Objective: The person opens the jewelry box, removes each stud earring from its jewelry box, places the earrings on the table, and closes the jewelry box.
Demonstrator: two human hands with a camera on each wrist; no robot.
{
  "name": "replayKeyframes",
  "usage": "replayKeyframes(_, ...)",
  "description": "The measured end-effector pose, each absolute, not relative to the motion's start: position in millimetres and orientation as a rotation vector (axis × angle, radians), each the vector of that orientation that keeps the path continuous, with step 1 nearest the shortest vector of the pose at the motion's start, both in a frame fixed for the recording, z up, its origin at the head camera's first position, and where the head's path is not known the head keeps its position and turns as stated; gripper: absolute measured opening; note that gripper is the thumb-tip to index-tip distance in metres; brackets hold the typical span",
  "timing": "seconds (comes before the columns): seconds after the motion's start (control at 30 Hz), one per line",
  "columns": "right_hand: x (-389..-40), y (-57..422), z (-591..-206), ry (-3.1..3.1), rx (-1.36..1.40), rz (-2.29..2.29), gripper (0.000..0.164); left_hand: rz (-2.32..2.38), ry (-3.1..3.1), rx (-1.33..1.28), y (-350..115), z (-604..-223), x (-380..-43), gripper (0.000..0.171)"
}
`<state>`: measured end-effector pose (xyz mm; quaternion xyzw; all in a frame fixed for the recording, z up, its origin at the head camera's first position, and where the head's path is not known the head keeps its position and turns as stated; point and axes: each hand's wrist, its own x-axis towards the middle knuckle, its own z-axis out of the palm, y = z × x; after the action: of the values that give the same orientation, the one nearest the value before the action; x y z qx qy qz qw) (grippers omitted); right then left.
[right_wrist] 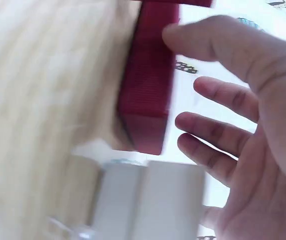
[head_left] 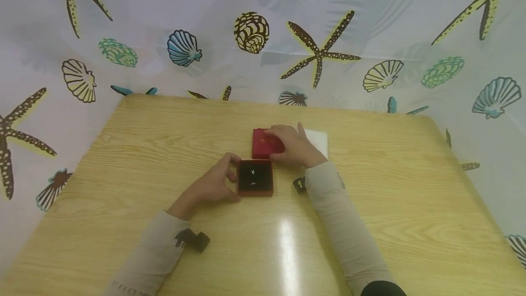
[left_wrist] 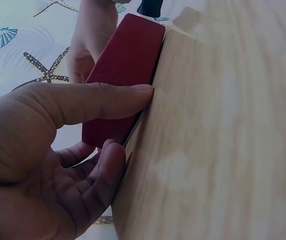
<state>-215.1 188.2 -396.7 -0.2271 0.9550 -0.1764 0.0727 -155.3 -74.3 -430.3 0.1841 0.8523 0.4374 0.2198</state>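
Note:
A red jewellery box base (head_left: pixel 255 192) with a black insert sits on the table, two small silver star-shaped pieces in it, probably earrings. My left hand (head_left: pixel 215 181) grips its left side, thumb at the near corner and index finger at the far one. In the left wrist view the thumb lies along the box's red wall (left_wrist: pixel 132 45). Just behind the base is a red lid-like piece (head_left: pixel 260 143) with a gold mark. My right hand (head_left: pixel 293 145) reaches over its right part; the right wrist view has the thumb against its side (right_wrist: pixel 150 75) and the other fingers extended and spread.
A white square box (head_left: pixel 317 139) stands to the right of the red lid, partly behind my right hand. Both wrists carry small dark cameras. A patterned cloth (head_left: pixel 222 67) with shells and starfish hangs behind the wooden table (head_left: pixel 185 131).

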Motion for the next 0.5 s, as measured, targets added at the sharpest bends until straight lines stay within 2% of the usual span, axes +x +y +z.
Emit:
replayKeyframes(0.27, -199, 182, -377, 2.928, -0.842, -0.64, 0.049, 1.219, 2.352, 0.522, -74, -432, -154, 0.09)
replayKeyframes(0.5, -176, 173, -371, 2.956, -1.031, -0.641, 0.023, 1.246, 2.347, 0.567, -76, -435, -157, 0.089)
